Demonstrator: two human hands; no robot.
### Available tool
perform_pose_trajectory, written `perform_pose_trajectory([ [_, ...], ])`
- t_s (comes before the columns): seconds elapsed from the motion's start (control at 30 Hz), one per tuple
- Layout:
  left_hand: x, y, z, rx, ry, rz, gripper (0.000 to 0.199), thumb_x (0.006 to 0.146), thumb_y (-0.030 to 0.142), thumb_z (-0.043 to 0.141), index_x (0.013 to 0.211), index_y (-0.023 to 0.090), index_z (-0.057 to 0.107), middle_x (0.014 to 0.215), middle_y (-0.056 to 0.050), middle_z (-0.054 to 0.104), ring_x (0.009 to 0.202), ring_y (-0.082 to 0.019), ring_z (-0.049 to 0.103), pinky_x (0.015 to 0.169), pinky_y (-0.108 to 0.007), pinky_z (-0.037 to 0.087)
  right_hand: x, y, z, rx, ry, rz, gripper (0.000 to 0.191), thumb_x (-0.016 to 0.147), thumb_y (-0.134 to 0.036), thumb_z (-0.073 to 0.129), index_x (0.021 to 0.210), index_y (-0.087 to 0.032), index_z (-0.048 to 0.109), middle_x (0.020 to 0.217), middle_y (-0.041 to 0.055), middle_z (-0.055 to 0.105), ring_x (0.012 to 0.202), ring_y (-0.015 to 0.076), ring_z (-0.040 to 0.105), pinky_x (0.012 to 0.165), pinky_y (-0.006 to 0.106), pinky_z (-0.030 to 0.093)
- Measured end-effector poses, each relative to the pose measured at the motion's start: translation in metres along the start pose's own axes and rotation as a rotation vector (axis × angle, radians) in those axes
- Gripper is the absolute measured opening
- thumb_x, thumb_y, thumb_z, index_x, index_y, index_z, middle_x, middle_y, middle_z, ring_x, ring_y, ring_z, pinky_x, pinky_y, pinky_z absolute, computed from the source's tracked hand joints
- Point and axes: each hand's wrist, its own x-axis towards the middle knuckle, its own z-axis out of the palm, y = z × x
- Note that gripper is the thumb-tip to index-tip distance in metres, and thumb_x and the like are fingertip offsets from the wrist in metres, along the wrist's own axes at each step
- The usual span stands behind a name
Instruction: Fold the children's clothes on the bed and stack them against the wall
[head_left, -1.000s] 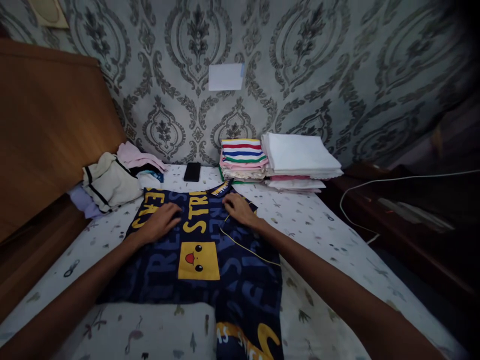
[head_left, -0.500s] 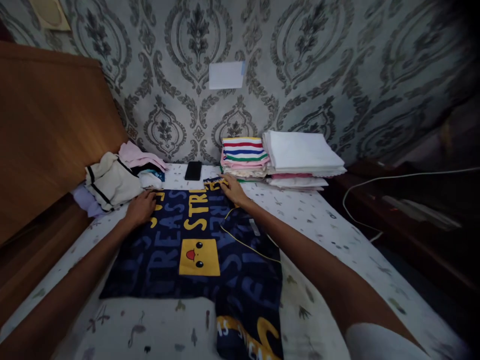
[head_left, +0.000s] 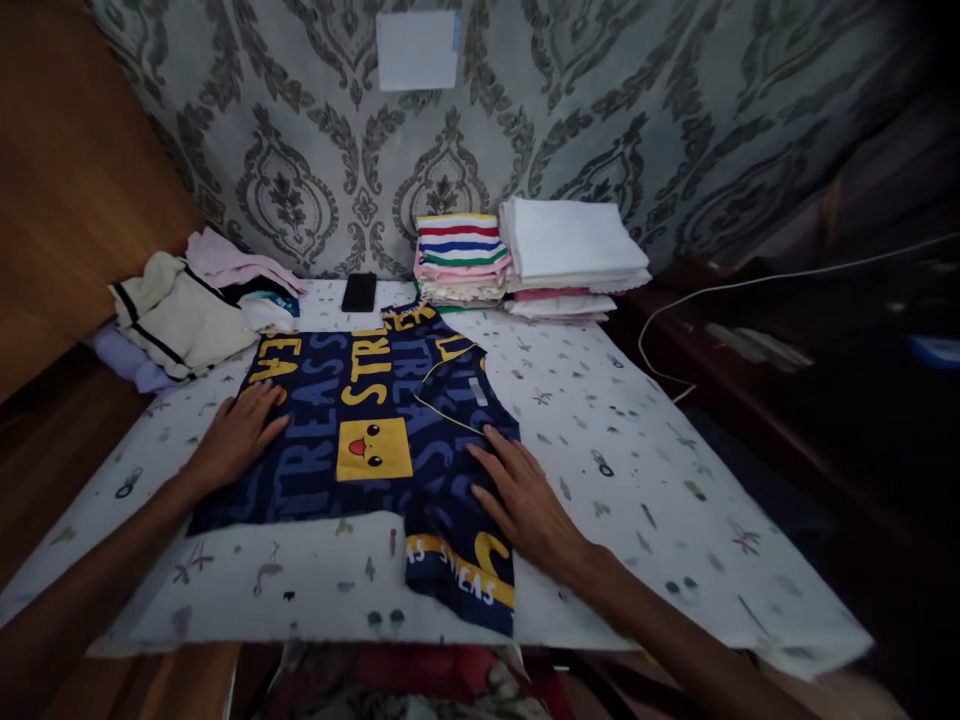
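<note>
A navy V-neck shirt (head_left: 307,430) with yellow and blue lettering and a yellow face patch lies spread out sideways, its neckline toward the right. My left hand (head_left: 244,430) rests on the shirt's left part, near the hem, with its fingers stretched out. On the right, my right hand (head_left: 517,490) lies with fingers spread over the shoulder and near sleeve, just below the yellow-trimmed neckline. The near sleeve, with its yellow lettered band, points toward me. The far sleeve reaches toward the folded stack. Neither hand grips the cloth.
Patterned white sheet (head_left: 600,400) covers the surface. A loose clothes heap (head_left: 184,315) lies back left by a wooden panel (head_left: 75,180). At the back are a black phone (head_left: 359,293), a striped folded stack (head_left: 461,255) and white folded cloths (head_left: 570,240). A white cable (head_left: 720,280) runs at right.
Both hands have come back toward me from the shirt's far edge, the right one letting go of the far sleeve. The view has tilted downward and shows the sheet's front edge.
</note>
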Motion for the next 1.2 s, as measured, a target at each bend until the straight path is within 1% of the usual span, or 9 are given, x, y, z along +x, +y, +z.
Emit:
perform_pose_trajectory([
  [0.17,-0.003,-0.006,-0.015,0.028,0.017,-0.062,0.055,0.097,0.042,0.033,0.141,0.014,0.050,0.153,-0.021,0.044,0.143,-0.036,0.039,0.115,-0.062,0.025,-0.036,-0.016,-0.019,0.093,-0.042,-0.113,0.051,0.098,-0.042,0.051,0.147,-0.030,0.045,0.159,0.0113,0.038,0.148,0.0285,0.033,0.118,0.057,0.033],
  [0.27,0.000,0.040,-0.026,-0.078,-0.045,0.109,0.053,0.097,0.042,0.038,0.142,0.018,0.050,0.154,-0.016,0.044,0.144,-0.033,0.037,0.119,-0.056,0.024,-0.045,-0.029,-0.026,0.153,-0.147,-0.262,0.058,0.093,-0.053,0.058,0.145,-0.030,0.049,0.153,0.0107,0.048,0.146,0.0299,0.037,0.121,0.060,0.026],
  [0.43,-0.003,0.140,-0.046,-0.426,-0.393,0.673,0.051,0.098,0.049,0.047,0.144,0.027,0.049,0.156,-0.007,0.044,0.144,-0.025,0.039,0.118,-0.042,0.033,-0.053,-0.040,-0.027,0.192,-0.194,-0.352,0.070,0.088,-0.061,0.062,0.144,-0.022,0.050,0.150,0.0170,0.050,0.143,0.0319,0.040,0.120,0.063,0.022],
  [0.6,-0.035,0.184,-0.050,-0.402,-0.386,0.926,0.050,0.091,0.043,0.063,0.136,0.022,0.055,0.151,-0.013,0.048,0.141,-0.028,0.041,0.118,-0.046,0.030,-0.057,-0.046,-0.022,0.267,-0.131,-0.334,0.028,0.098,-0.031,0.055,0.123,-0.019,0.062,0.133,0.0136,0.064,0.133,0.0238,0.052,0.120,0.055,0.029],
  [0.73,-0.056,0.189,-0.057,-0.405,-0.344,0.923,0.022,0.093,0.020,0.054,0.112,0.022,0.065,0.126,-0.010,0.064,0.118,-0.025,0.056,0.106,-0.043,0.040,-0.049,-0.052,-0.031,0.362,-0.092,-0.285,0.019,0.100,-0.016,0.046,0.098,-0.019,0.064,0.111,0.0081,0.070,0.112,0.0194,0.062,0.106,0.045,0.045],
  [0.87,-0.060,0.183,-0.072,-0.549,-0.458,0.832,0.017,0.096,0.023,0.053,0.110,0.023,0.064,0.109,-0.004,0.068,0.103,-0.018,0.062,0.098,-0.035,0.045,-0.032,-0.057,-0.058,0.515,-0.295,-0.254,0.022,0.101,-0.024,0.045,0.088,-0.019,0.062,0.089,0.0051,0.067,0.089,0.0174,0.063,0.083,0.034,0.053],
  [0.93,-0.054,0.175,-0.070,-0.593,-0.383,0.722,0.021,0.099,0.028,0.049,0.115,0.022,0.062,0.111,-0.006,0.069,0.106,-0.018,0.062,0.098,-0.033,0.047,-0.021,-0.057,-0.064,0.548,-0.288,-0.232,0.022,0.102,-0.028,0.046,0.090,-0.019,0.062,0.088,0.0051,0.068,0.088,0.0172,0.063,0.081,0.032,0.053],
  [1.07,-0.025,0.150,-0.043,-0.501,-0.126,0.570,0.037,0.102,0.035,0.042,0.135,0.022,0.053,0.137,-0.012,0.060,0.130,-0.022,0.053,0.110,-0.039,0.043,0.022,-0.046,-0.038,0.421,-0.112,-0.227,0.023,0.101,-0.030,0.047,0.114,-0.018,0.062,0.124,0.0133,0.066,0.119,0.0231,0.059,0.102,0.042,0.049],
  [1.2,0.020,0.123,-0.012,-0.297,-0.078,0.437,0.052,0.101,0.045,0.042,0.146,0.019,0.043,0.155,-0.014,0.045,0.145,-0.025,0.039,0.118,-0.046,0.035,0.094,-0.025,0.007,0.281,-0.019,-0.217,0.034,0.099,-0.030,0.049,0.130,-0.017,0.058,0.142,0.0167,0.055,0.135,0.0254,0.050,0.112,0.046,0.042],
])
